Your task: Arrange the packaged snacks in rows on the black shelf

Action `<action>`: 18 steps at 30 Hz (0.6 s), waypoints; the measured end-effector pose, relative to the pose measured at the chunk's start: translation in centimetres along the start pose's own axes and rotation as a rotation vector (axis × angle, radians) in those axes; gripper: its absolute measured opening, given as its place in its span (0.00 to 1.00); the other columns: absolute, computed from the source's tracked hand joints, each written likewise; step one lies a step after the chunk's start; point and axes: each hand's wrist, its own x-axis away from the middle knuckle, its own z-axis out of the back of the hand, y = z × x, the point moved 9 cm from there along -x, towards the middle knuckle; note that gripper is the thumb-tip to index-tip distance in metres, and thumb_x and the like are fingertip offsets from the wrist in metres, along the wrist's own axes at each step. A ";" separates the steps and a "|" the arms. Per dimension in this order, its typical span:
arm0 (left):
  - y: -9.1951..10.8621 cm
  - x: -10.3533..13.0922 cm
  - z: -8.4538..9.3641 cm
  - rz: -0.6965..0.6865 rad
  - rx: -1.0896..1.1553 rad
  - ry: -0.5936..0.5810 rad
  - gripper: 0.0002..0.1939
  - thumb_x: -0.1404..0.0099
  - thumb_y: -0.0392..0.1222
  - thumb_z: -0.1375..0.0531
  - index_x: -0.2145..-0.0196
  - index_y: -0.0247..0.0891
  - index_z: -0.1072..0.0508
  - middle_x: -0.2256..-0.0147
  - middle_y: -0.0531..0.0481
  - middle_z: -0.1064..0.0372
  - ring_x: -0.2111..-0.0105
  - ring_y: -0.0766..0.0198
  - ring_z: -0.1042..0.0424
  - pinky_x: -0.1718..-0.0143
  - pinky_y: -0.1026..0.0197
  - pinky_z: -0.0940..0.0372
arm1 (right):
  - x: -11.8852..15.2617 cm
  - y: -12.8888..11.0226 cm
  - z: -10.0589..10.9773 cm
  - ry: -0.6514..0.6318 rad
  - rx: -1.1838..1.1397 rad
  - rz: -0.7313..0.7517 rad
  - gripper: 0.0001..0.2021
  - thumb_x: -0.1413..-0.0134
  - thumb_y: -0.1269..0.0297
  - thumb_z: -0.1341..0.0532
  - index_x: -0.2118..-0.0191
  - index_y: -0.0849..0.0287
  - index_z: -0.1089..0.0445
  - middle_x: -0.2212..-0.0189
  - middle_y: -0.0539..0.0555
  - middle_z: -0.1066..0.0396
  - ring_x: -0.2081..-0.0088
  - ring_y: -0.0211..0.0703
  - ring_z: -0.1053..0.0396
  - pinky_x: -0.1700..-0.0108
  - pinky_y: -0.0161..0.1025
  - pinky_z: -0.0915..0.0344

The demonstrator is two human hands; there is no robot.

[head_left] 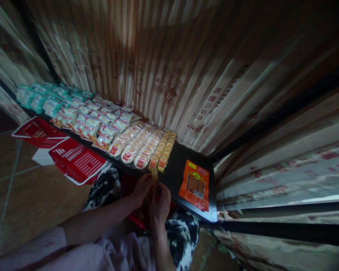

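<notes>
My left hand and my right hand meet at the front edge of a black shelf. Between their closed fingers stands a small yellow snack packet, held upright; its lower part is hidden by the fingers. Just beyond it, yellow snack packets lie in two narrow rows. To their left run rows of round white packaged cakes in clear wrap. A flat orange food pouch rests on the shelf to the right of my hands.
White-and-orange snack bags and teal bags fill the shelf's left part. Red shopping baskets sit below on the tiled floor. Printed corrugated sheeting rises behind, with a dark metal bar at right.
</notes>
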 end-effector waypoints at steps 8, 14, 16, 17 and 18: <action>1.6 0.1 0.1 -0.125 -0.123 0.008 0.10 0.44 0.36 0.45 0.62 0.35 0.32 0.62 0.47 0.31 0.60 0.61 0.31 0.58 0.62 0.38 | -0.8 0.8 -0.3 -0.073 0.066 -0.085 0.24 0.47 0.51 0.47 0.51 0.62 0.34 0.58 0.61 0.31 0.56 0.51 0.35 0.55 0.45 0.40; 1.5 -0.3 -0.1 -0.179 -0.224 -0.022 0.14 0.43 0.29 0.50 0.60 0.37 0.33 0.60 0.48 0.31 0.57 0.64 0.32 0.53 0.63 0.39 | -1.5 1.2 -0.2 -0.066 0.078 -0.087 0.23 0.48 0.48 0.48 0.55 0.61 0.31 0.61 0.60 0.29 0.58 0.51 0.34 0.56 0.44 0.40; 1.6 -0.4 0.0 -0.206 -0.279 -0.001 0.14 0.43 0.29 0.50 0.59 0.37 0.34 0.58 0.48 0.32 0.56 0.64 0.33 0.51 0.62 0.39 | -1.9 1.2 -0.3 -0.080 0.087 -0.093 0.24 0.47 0.48 0.49 0.55 0.62 0.31 0.61 0.60 0.28 0.59 0.50 0.34 0.56 0.44 0.39; 1.6 -0.5 0.1 -0.218 -0.307 0.014 0.15 0.43 0.29 0.50 0.59 0.36 0.34 0.58 0.48 0.32 0.56 0.64 0.33 0.51 0.61 0.40 | -2.0 1.2 -0.4 -0.089 0.094 -0.098 0.25 0.47 0.48 0.50 0.55 0.63 0.31 0.61 0.60 0.28 0.59 0.50 0.33 0.57 0.44 0.39; 1.7 -0.6 0.1 -0.228 -0.332 0.030 0.15 0.43 0.29 0.50 0.59 0.36 0.33 0.57 0.47 0.32 0.55 0.64 0.33 0.50 0.61 0.40 | -2.2 1.3 -0.5 -0.097 0.101 -0.107 0.25 0.47 0.48 0.50 0.55 0.63 0.31 0.61 0.60 0.28 0.60 0.49 0.33 0.57 0.43 0.39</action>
